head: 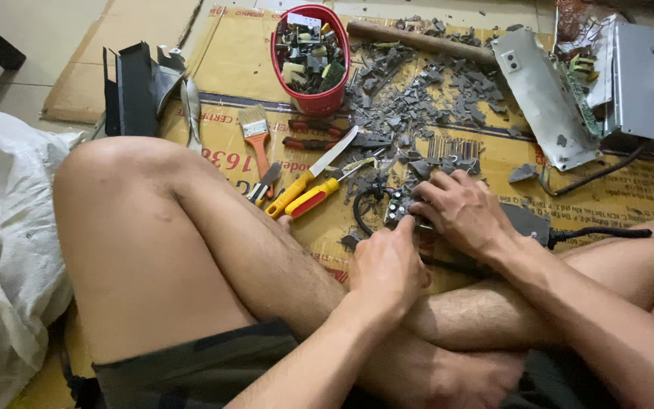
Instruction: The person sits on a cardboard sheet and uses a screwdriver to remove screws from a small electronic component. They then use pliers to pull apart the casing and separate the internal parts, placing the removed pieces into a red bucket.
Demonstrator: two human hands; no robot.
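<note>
Left hand point(387, 265) and right hand point(459, 212) both pinch a small circuit board point(397, 208) mid-cardboard point(630, 198), near the shins. Risk: slip, sharp grey plastic shards point(433, 91) cut fingers; knife point(310, 176) lies near. Red tub point(312, 98) at far edge.

I see a red bucket point(311, 59) of parts near the cardboard's point(228, 53) far edge, a brush point(254, 130) beside it, metal panels point(592, 83) at the far right corner.

Both hands cover most of the small circuit board point(397, 206), so how each grip sits on it cannot be told. The metal casing point(630, 76) runs past the right edge. The white sack point(1, 250) is cut off left.
</note>
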